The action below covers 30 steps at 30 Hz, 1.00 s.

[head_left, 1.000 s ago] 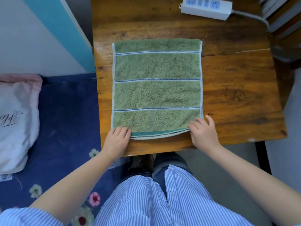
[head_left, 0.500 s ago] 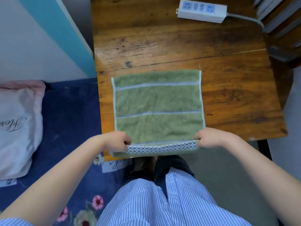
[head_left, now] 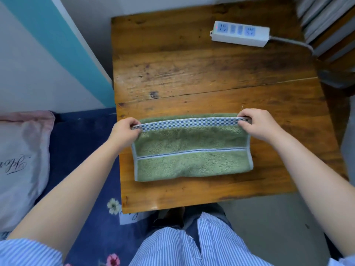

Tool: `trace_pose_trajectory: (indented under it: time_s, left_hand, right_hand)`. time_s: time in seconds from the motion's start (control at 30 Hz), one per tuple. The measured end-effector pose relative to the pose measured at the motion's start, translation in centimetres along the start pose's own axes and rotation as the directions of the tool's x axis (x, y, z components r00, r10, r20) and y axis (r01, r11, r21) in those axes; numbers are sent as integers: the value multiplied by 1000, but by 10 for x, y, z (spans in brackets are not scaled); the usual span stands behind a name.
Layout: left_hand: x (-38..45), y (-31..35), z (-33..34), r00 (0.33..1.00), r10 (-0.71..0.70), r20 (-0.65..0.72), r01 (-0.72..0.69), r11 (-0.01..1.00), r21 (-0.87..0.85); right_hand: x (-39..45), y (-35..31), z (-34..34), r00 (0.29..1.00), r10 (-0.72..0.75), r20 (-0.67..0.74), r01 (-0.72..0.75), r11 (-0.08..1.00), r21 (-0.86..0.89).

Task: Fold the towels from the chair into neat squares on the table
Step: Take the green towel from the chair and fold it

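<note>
I pinch the green towel (head_left: 192,150)'s checkered hem in my left hand (head_left: 124,131) and right hand (head_left: 255,125), laying it onto the far edge; squaring remains.

Green towel (head_left: 192,166): looped terry cloth, matt, fuzzy; flat-woven checked band along far edge, smoother. Surface (head_left: 201,73): dark varnished wood, worn, scratched, stained; glossy glare at near edge. Power strip (head_left: 240,35): smooth white plastic, slight sheen; cable matt grey. Pillow (head_left: 21,160): soft matt fabric, creased. Bedsheet (head_left: 82,150): matt navy cloth, floral print. Shirt (head_left: 192,246): thin striped woven cotton, matt.
</note>
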<state>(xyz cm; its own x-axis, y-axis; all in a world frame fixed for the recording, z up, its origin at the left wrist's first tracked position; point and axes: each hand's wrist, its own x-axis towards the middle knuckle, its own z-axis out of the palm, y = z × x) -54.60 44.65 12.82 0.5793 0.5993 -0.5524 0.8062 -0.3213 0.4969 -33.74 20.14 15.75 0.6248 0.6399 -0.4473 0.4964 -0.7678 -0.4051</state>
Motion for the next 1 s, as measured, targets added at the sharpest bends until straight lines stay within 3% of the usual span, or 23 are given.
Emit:
trace_pose_trajectory:
  time_s: [0.03, 0.07, 0.1, 0.53, 0.63, 0.7, 0.77, 0.83, 0.93, 1.0]
  left_hand:
    - [-2, 0, 4, 1000, -18, -23, 17, 999, -27]
    - [66, 22, -13, 996, -49, -79, 46, 998, -39]
    - [70, 24, -11, 993, -68, -94, 64, 997, -44]
    - [76, 21, 21, 974, -77, -211, 129, 961, 245]
    - [66, 28, 25, 957, -33, -288, 117, 952, 282]
    - [55, 30, 29, 951, 87, -298, 5, 956, 294]
    - [37, 32, 43, 935, 250, -249, -156, 926, 344]
    - [19, 31, 66, 932, 345, -111, -270, 865, 424]
    - [0, 13, 96, 956, 278, 92, -281, 777, 563]
    - [-2, -5, 103, 970, 178, 162, -241, 758, 606]
  right_hand:
    - [0, 5, 4, 1000, 19, -9, -19, 1000, -2]
    - [76, 5, -11, 998, 41, -46, -41, 999, 1]
    - [82, 6, -8, 996, 70, -58, -70, 998, 1]
    - [91, 15, 32, 960, 173, -219, -187, 981, -45]
    - [90, 11, 36, 941, 221, -257, -248, 966, -77]
    - [81, 5, 39, 927, 205, -313, -242, 966, -86]
    - [66, -2, 52, 928, 61, -367, -123, 982, -147]
    - [44, -14, 76, 945, -86, -316, 9, 971, -237]
    - [13, -26, 117, 976, -159, -151, 93, 923, -373]
    - [2, -24, 133, 992, -116, -55, 83, 906, -416]
